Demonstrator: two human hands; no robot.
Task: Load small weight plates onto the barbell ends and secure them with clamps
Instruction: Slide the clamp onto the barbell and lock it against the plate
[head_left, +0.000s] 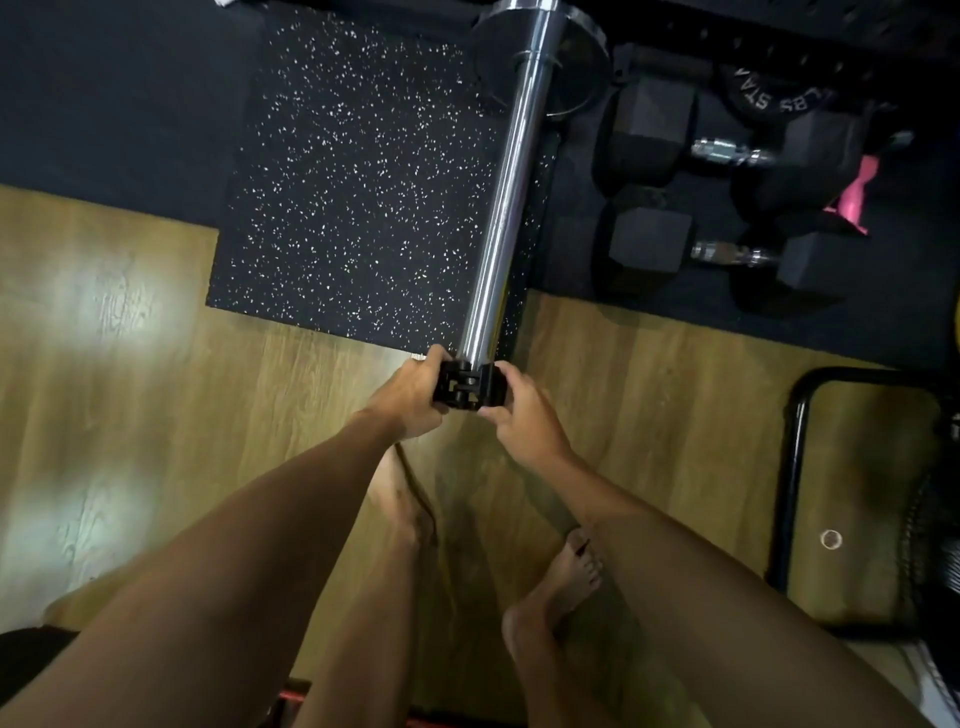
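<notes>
A chrome barbell sleeve (511, 176) runs from the top of the view down toward me, above a speckled black rubber mat (353, 197). A small dark weight plate (587, 52) sits on the sleeve at its far end, against the collar. At the sleeve's near tip is a black clamp (465, 387). My left hand (413, 397) grips the clamp's left side and my right hand (519, 410) pinches its right side. The sleeve's very end is hidden behind the clamp.
Two black hex dumbbells (722, 150) (727, 254) lie on black matting to the right, with a pink dumbbell (857, 195) and a larger lettered plate (769, 93) beyond them. A black metal frame (795, 467) stands at right on the wooden floor (130, 389). My bare feet (566, 582) are below.
</notes>
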